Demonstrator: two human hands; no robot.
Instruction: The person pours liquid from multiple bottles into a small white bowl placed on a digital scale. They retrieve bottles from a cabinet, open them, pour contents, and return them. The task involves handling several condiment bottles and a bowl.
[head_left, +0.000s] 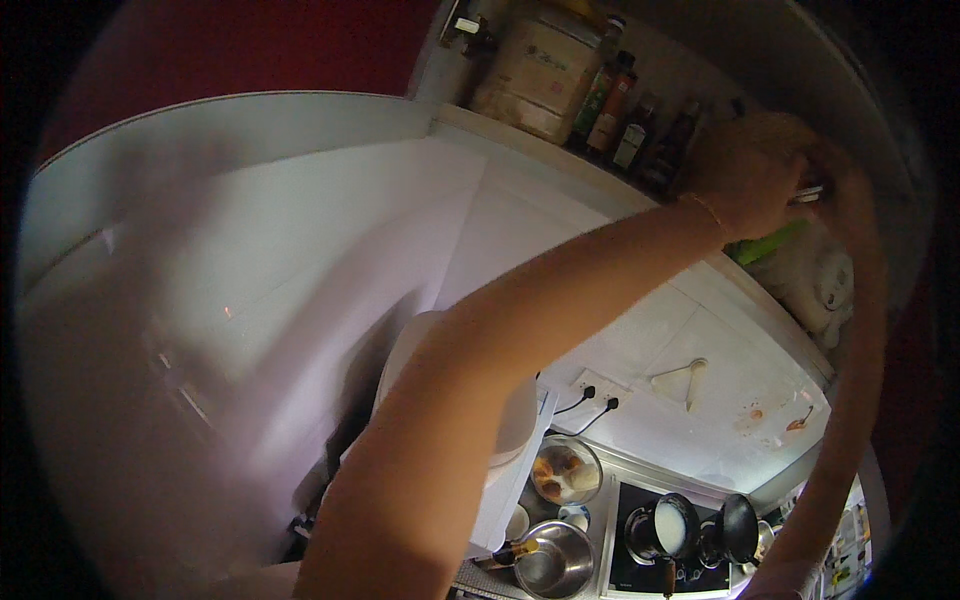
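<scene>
My left arm stretches up across the view, and my left hand (761, 184), with a thin bracelet at the wrist, reaches into an open wall cabinet. From the right edge my right hand (836, 184) meets it at the shelf. A small shiny item (808, 196) shows between the hands; shadow and blur hide how the fingers lie on it. Behind my left hand is a brownish object (739, 142), too dim to name. Below the hands a green item (769, 241) and a pale bag (817, 277) rest on the shelf.
The cabinet shelf (525, 141) holds a large plastic jar (544, 71) and several bottles (611, 105). Below are a glass bowl of food (566, 471), a steel pot (553, 562), and a cooktop (630, 574) with a pan of white contents (670, 527) and a dark pan (738, 529).
</scene>
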